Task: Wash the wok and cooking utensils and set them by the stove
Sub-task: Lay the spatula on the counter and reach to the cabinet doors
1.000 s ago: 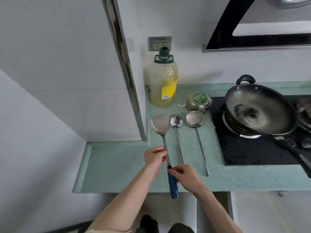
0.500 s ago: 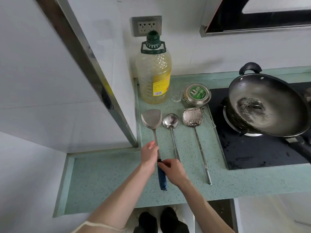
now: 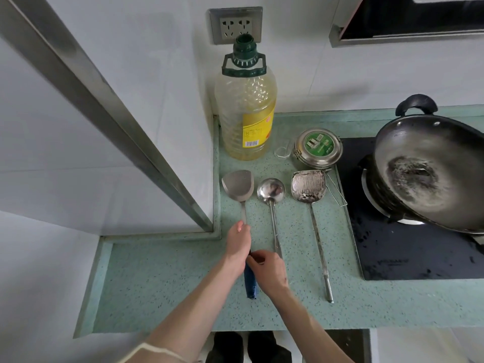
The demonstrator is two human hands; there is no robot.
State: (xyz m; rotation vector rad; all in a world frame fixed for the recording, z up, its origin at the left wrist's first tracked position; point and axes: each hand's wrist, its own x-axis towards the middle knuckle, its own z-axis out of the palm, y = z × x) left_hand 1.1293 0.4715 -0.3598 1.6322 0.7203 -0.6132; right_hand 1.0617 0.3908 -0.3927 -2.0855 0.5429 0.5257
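Three steel utensils lie side by side on the green countertop (image 3: 157, 284): a spatula (image 3: 237, 186) with a blue handle, a ladle (image 3: 271, 191) and a flat scoop (image 3: 309, 186) with dark residue. My left hand (image 3: 238, 241) grips the spatula's metal shaft. My right hand (image 3: 267, 269) pinches the same spatula where the shaft meets the blue handle. A black wok (image 3: 429, 174) with burnt residue in its bottom sits tilted on the stove (image 3: 408, 247) at the right.
A large oil bottle (image 3: 246, 113) stands against the wall behind the utensils. Beside it are a round steel tin (image 3: 318, 148) and a thin wire rack (image 3: 337, 189). A metal-edged panel (image 3: 117, 121) closes off the left. A wall socket (image 3: 235, 24) sits above the bottle.
The spatula has shifted away from the counter's front edge toward the wall; its blue handle no longer overhangs. Both hands stay on it. My view has tilted further down.
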